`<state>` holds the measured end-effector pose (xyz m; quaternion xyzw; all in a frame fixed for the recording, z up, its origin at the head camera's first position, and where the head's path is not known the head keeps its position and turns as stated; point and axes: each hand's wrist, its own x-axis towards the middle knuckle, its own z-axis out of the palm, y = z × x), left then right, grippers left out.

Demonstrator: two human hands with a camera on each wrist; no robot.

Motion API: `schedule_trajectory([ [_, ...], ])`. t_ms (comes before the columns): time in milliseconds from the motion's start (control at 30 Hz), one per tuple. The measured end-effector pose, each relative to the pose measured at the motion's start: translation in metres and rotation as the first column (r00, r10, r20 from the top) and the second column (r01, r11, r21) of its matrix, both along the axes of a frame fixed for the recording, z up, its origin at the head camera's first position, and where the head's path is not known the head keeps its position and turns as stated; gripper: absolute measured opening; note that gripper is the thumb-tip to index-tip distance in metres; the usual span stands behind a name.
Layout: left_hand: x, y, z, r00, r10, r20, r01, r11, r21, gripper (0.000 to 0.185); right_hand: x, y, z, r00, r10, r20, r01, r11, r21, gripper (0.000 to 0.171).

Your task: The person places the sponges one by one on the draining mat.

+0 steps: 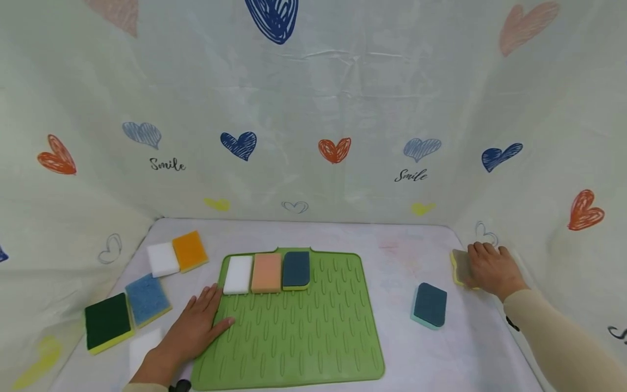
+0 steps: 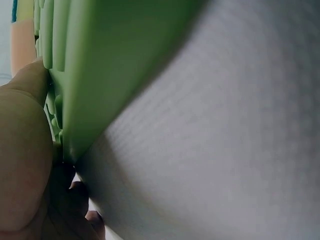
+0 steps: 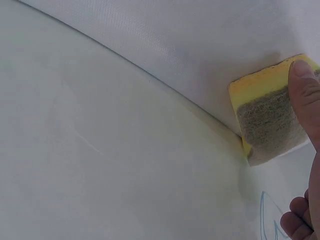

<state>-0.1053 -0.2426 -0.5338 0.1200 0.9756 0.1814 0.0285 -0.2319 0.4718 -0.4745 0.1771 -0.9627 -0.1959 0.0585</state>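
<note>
With the left hand [image 1: 196, 326] lying flat and open on the near-left corner of the green mat [image 1: 303, 337], the right hand [image 1: 492, 269], well right of the mat, should curl firmly round the grey-topped yellow sponge [image 3: 270, 117] it covers.

pale cloth backdrop [image 1: 343, 81] with scribbled hearts and "smile" lettering around a white tabletop [image 1: 392, 256]
</note>
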Motion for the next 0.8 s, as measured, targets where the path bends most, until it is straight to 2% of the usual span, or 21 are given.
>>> schedule_trajectory([
  [167, 0.000, 0.000, -0.001, 1.000, 0.001, -0.014, -0.001, 1.000, -0.007, 0.085, -0.001, 0.003, -0.005, 1.000, 0.024, -0.005, -0.024, 1.000, -0.002, 0.102],
  [400, 0.000, 0.000, -0.001, 1.000, 0.005, -0.027, -0.006, 1.000, -0.022, 0.084, -0.007, 0.004, -0.004, 0.994, 0.066, 0.085, -0.072, 0.995, 0.073, 0.096],
  [800, 0.001, 0.000, 0.003, 1.000, 0.002, -0.024, -0.002, 1.000, -0.012, 0.083, -0.014, 0.000, -0.009, 0.982, 0.042, 0.182, -0.063, 0.992, 0.114, 0.100],
])
